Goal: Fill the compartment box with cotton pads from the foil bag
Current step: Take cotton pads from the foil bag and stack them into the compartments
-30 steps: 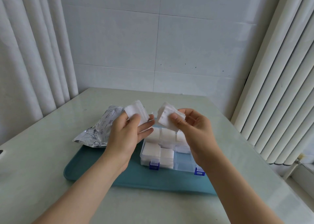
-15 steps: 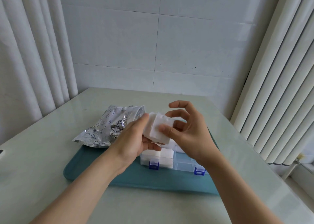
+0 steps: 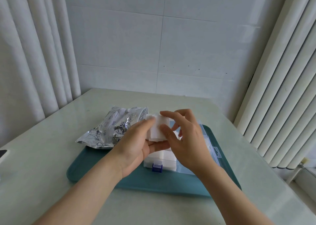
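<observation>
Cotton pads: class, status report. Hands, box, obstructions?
Left hand, right hand: both gripping white square cotton-pad stack. Clear plastic compartment box partly filled. Silver foil bag lies left, clear of box.

two hands (image 3: 136, 146) (image 3: 188, 142), one held pad stack (image 3: 158, 127), one foil bag (image 3: 109, 130), one box (image 3: 183, 169), one tray (image 3: 102, 170).
</observation>
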